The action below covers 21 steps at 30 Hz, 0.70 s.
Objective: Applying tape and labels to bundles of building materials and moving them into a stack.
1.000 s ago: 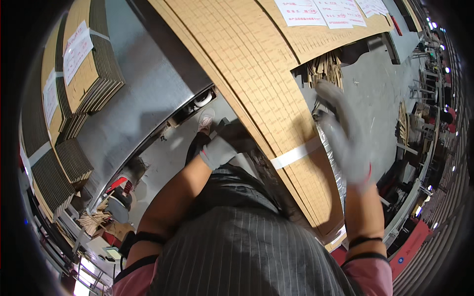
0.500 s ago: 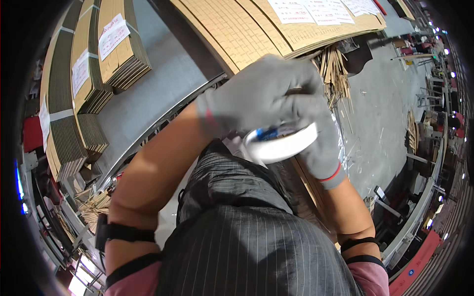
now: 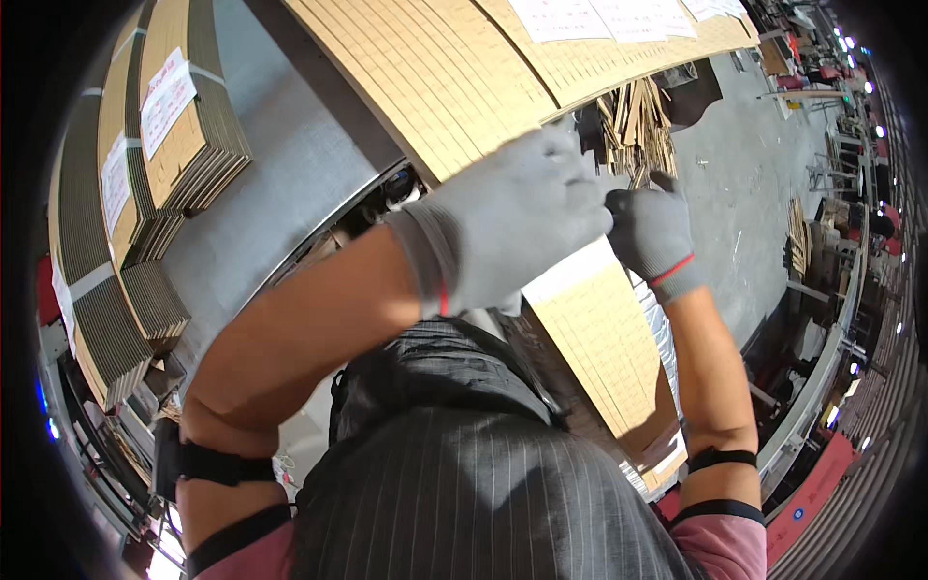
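My left hand, in a grey knitted glove, reaches across in front of me with its fingers curled; what they hold, if anything, is hidden. My right hand, gloved too, is closed close beside the left fingertips, thumb raised; its grip is also hidden from view. Under both hands lies a narrow stack of brown slatted sheets. A flat white piece covers its far end, and I cannot tell whether it is paper or tape. No whole tape roll shows now.
A wide brown slatted stack with white paper sheets lies ahead. Strapped bundles of brown strips rest on a grey metal table at left. Loose thin strips hang beyond my hands, above the grey floor.
The white tape roll between my hands has gone from sight. My hands have drawn slightly apart, uncovering the narrow stack and its white end. The view has shifted a little.
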Each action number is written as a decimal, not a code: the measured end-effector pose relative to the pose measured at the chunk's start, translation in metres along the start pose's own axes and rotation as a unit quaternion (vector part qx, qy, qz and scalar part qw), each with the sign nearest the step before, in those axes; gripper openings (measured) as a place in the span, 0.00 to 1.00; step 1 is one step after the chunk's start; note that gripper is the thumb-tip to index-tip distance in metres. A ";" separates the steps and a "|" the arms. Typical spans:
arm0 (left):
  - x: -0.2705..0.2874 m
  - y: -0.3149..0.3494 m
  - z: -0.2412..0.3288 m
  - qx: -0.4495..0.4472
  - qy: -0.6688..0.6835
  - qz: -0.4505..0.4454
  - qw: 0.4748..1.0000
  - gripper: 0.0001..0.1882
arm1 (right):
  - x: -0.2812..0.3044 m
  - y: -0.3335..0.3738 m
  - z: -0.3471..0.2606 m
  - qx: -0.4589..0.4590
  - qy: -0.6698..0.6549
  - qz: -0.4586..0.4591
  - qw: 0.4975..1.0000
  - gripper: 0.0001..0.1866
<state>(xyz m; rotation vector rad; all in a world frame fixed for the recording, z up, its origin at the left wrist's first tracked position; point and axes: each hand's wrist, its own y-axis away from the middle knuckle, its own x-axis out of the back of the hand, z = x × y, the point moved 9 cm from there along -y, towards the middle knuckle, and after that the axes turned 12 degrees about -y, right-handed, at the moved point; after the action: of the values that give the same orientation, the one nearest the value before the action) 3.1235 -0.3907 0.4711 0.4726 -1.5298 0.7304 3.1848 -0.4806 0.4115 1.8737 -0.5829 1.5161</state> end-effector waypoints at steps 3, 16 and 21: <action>0.000 -0.007 0.059 0.003 0.177 0.041 0.983 0.29 | 0.032 0.017 0.003 0.017 -0.149 0.124 0.981 0.07; -0.030 0.174 0.001 0.370 0.286 0.057 0.882 0.08 | 0.093 -0.001 -0.010 0.087 -0.057 0.056 0.993 0.07; -0.205 0.111 0.005 0.336 0.682 0.055 0.647 0.15 | -0.042 -0.034 -0.029 0.197 -0.459 -0.109 0.859 0.11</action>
<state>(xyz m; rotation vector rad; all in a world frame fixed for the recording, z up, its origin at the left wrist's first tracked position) 3.0644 -0.3420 0.2506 0.2000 0.2101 1.3131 3.1791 -0.4389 0.3676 2.8629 -0.4385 0.5232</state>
